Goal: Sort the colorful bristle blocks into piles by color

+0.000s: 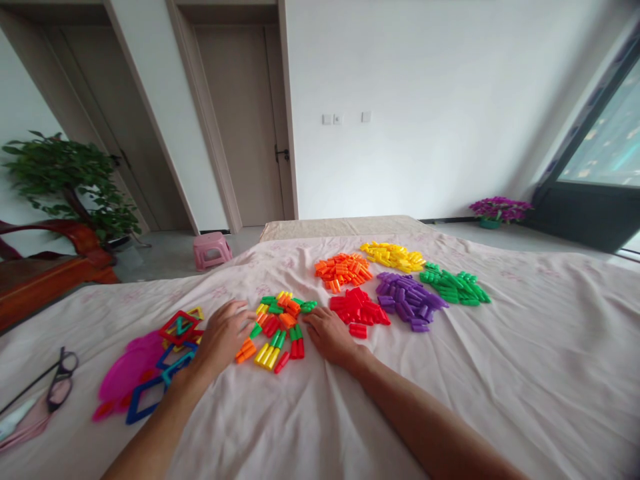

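Observation:
Between my hands lies a mixed heap of bullet-shaped plastic building pieces (271, 327) in orange, red, yellow and green. My left hand (225, 337) is at the heap's left edge, fingers spread and curved toward the pieces, with nothing visible in it. On the other side, my right hand (327, 335) rests palm down on the cloth, its fingertips close to a green piece (309, 307); I cannot make out whether they touch it. Its fingers look loosely extended. Just beyond it lies a pile of red pieces (357, 307).
Sorted piles of orange (343, 270), yellow (393, 256), purple (407, 297) and green pieces (455, 285) lie farther right on the wrinkled pale cloth (480, 387). Magnetic frames (145, 400) and a pink plate-like item (125, 373) are left. Glasses (63, 380) lie at far left.

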`<action>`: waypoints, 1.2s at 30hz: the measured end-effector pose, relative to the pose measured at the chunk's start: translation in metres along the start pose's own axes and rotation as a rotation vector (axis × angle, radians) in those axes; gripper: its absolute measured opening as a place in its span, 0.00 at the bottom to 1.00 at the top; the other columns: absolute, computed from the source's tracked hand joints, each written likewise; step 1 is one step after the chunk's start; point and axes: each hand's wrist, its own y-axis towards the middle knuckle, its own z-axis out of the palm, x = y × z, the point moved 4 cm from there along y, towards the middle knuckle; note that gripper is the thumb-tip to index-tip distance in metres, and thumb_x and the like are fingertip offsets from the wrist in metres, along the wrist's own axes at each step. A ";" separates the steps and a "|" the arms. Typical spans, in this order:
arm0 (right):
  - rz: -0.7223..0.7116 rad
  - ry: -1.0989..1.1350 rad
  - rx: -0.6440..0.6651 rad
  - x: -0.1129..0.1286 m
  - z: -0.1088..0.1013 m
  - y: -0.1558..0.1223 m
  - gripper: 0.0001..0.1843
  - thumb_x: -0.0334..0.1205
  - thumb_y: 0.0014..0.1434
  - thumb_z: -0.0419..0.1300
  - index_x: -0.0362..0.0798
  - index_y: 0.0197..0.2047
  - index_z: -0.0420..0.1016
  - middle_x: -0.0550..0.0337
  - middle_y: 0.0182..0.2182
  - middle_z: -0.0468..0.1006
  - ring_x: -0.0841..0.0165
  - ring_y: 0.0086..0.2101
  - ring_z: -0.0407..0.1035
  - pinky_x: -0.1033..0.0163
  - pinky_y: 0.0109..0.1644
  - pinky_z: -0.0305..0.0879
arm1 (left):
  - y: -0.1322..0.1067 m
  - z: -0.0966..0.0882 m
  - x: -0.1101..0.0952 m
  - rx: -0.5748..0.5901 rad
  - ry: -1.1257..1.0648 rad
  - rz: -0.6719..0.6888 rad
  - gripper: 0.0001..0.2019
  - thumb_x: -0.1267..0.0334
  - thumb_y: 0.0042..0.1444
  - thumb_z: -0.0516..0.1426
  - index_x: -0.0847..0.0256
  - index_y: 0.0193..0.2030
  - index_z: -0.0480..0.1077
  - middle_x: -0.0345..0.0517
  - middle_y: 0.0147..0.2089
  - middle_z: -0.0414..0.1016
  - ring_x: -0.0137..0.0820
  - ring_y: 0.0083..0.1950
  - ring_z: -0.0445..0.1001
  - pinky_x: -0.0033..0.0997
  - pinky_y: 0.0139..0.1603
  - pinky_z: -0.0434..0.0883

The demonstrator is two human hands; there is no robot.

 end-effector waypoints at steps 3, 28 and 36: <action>-0.003 -0.006 -0.007 0.000 0.000 0.000 0.13 0.34 0.66 0.54 0.49 0.50 0.77 0.53 0.45 0.77 0.63 0.48 0.68 0.59 0.54 0.63 | 0.007 0.021 -0.027 -0.006 -0.063 0.095 0.14 0.65 0.60 0.54 0.53 0.46 0.79 0.49 0.61 0.72 0.44 0.67 0.63 0.48 0.68 0.63; -0.011 -0.002 -0.007 0.001 -0.003 0.000 0.13 0.34 0.66 0.55 0.49 0.50 0.77 0.53 0.44 0.78 0.63 0.46 0.69 0.59 0.51 0.63 | 0.050 0.043 -0.032 0.270 -0.003 0.295 0.17 0.67 0.49 0.60 0.50 0.47 0.75 0.47 0.60 0.71 0.49 0.71 0.54 0.58 0.69 0.51; -0.018 -0.008 -0.017 0.001 -0.002 0.000 0.11 0.35 0.66 0.55 0.48 0.49 0.77 0.54 0.44 0.78 0.63 0.46 0.69 0.59 0.51 0.63 | 0.051 0.034 -0.049 0.227 0.125 0.538 0.10 0.69 0.52 0.61 0.57 0.43 0.74 0.51 0.56 0.70 0.44 0.68 0.58 0.54 0.72 0.47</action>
